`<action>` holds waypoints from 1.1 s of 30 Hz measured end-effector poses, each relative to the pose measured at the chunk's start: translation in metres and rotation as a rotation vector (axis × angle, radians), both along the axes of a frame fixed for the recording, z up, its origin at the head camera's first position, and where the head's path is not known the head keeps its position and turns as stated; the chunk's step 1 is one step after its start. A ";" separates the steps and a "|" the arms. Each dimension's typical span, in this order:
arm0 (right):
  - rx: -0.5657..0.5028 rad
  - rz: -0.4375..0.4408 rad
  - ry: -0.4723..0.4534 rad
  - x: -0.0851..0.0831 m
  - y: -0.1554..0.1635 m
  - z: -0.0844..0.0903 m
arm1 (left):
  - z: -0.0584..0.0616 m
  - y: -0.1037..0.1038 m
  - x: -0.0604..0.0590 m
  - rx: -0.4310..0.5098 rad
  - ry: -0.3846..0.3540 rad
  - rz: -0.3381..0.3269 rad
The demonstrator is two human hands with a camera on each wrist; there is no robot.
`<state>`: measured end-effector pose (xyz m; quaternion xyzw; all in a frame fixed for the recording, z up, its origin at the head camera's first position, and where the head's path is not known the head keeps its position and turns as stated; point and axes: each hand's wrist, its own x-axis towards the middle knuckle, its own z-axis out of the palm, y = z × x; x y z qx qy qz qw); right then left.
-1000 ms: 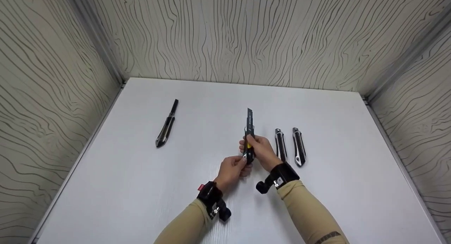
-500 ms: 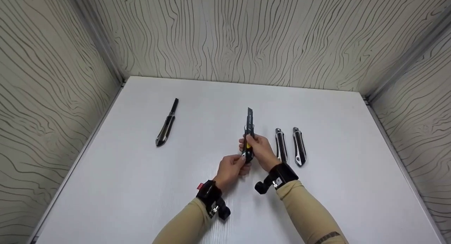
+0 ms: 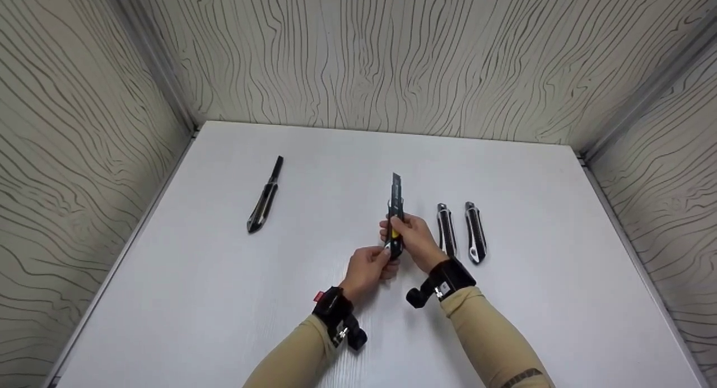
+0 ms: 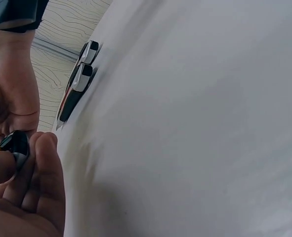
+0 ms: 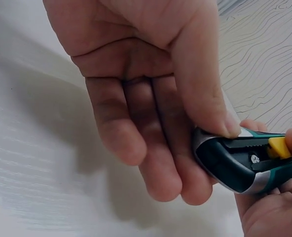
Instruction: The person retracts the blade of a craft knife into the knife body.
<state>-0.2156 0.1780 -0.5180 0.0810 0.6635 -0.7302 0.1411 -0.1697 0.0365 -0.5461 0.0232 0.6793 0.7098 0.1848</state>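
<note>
A dark utility knife [image 3: 396, 193] is held upright-pointing in the head view, its blade extended away from me. My right hand [image 3: 419, 239] grips the handle, thumb against the yellow slider [image 5: 279, 147]. Thumb and fingers of my left hand [image 3: 367, 270] pinch the handle's butt end, where the right wrist view shows a dark green and silver end cap [image 5: 225, 165]. In the left wrist view that butt [image 4: 18, 144] sits between the left thumb and fingertips, with the right hand [image 4: 16, 81] beyond it.
Two more utility knives, a nearer one [image 3: 446, 228] and an outer one [image 3: 475, 234], lie to the right with blades retracted. At the left lies another utility knife [image 3: 263, 207] with a dark extended front part. Patterned walls [image 3: 358, 57] enclose the white table [image 3: 196, 298].
</note>
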 end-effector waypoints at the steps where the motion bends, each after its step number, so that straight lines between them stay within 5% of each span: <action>1: -0.002 0.002 -0.001 0.000 0.000 0.000 | 0.000 0.000 0.000 0.001 -0.003 0.004; 33: -0.005 0.057 0.008 -0.002 0.002 -0.002 | 0.000 0.000 0.002 -0.002 0.013 0.029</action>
